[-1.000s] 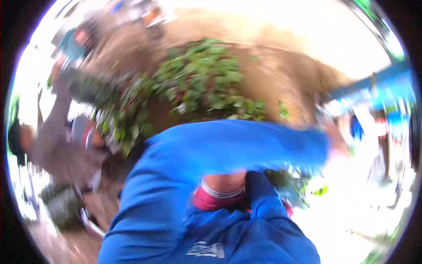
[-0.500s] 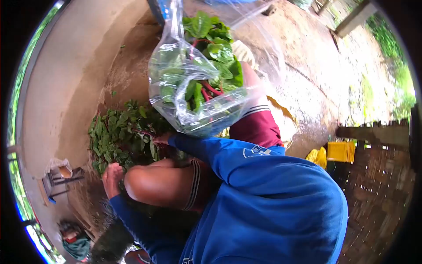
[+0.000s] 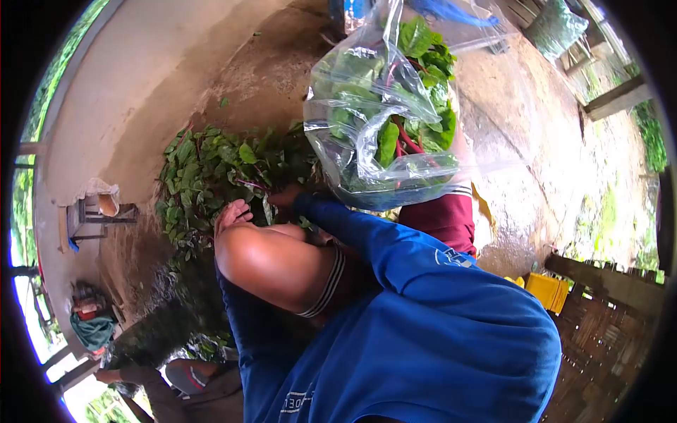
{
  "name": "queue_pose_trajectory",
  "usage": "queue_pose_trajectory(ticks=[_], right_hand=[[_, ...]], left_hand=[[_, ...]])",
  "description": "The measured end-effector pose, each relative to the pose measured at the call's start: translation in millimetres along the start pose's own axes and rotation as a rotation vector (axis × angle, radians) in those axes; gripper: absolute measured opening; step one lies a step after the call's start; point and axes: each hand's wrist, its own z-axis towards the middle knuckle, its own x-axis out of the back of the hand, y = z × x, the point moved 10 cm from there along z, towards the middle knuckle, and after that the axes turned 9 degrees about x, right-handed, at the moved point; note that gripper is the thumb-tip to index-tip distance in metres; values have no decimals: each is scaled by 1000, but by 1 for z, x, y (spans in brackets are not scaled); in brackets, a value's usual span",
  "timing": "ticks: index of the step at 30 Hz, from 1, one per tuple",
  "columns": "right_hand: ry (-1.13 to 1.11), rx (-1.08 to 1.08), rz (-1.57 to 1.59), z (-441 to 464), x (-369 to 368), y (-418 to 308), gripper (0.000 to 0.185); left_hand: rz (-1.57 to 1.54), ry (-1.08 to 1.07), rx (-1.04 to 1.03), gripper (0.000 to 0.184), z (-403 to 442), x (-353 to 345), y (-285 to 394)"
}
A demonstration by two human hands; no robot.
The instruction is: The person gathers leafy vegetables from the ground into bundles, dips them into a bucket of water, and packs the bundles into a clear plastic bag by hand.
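Observation:
A pile of leafy greens [image 3: 201,176] with dark red stems lies on the ground, in front of my bent knee. My right hand [image 3: 284,197] reaches into the pile's near side, its fingers closed round a red-stemmed sprig [image 3: 252,185]; shadow hides part of the grip. Beside the knee, my left hand [image 3: 231,214] is over the pile's edge, fingers apart, and nothing clear shows in it. A clear plastic bag [image 3: 352,151] of larger green leaves with red stems rests by my right forearm, its mouth open.
Another person in dark clothing [image 3: 166,398] is at the lower left. A small wooden stool [image 3: 106,215] stands near the wall. A yellow container [image 3: 547,292] sits by the woven wall [image 3: 599,352]. A filled sack [image 3: 557,29] is at the upper right.
The view has shifted, so the bag and pile sit further right. My left hand has come in closer to the knee and to my right hand. The other person shows more.

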Motion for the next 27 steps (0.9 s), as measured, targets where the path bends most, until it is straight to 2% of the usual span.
queue_pose_trajectory(ticks=[4, 5, 7, 9, 10, 12, 13, 15, 17, 18, 19, 21, 24, 26, 27], right_hand=[[30, 5, 19, 6, 11, -25, 58], [56, 45, -56, 6, 19, -45, 56], [80, 91, -132, -4, 41, -97, 54], [-73, 113, 167, -25, 58, -165, 43], [-76, 120, 163, -26, 59, -185, 43], [214, 362, 451, -27, 85, -232, 37], [191, 382, 425, -23, 88, -246, 28], [70, 475, 659, -28, 100, -278, 21], [-92, 369, 879, -17, 99, -280, 20], [-92, 440, 970, -16, 105, -284, 17], [-82, 508, 1065, -15, 109, -287, 15], [-64, 433, 1169, -13, 107, -282, 17], [-51, 403, 1178, -11, 94, -281, 22], [-21, 374, 1132, 0, 91, -265, 26], [19, 447, 1048, -6, 96, -273, 27]], left_hand=[[5, 94, -122, 53, -45, 13, 44], [-101, 52, -155, 46, -38, 34, 47], [-40, 308, -307, 41, -71, 49, 84], [-145, 350, -420, 38, -94, 65, 115], [-178, 354, -459, 38, -97, 78, 128], [-225, 358, -504, 40, -107, 90, 155], [-213, 348, -496, 41, -109, 96, 166], [-140, 226, -650, 37, -126, 84, 192], [-177, 184, -692, 36, -141, 68, 208], [-148, 94, -804, 35, -155, 54, 217], [-195, 163, -791, 33, -161, 53, 217], [-255, 224, -743, 33, -179, 45, 215], [-188, 241, -801, 34, -195, 57, 196], [-213, 299, -765, 33, -201, 72, 176], [-205, 352, -766, 33, -204, 80, 166]])
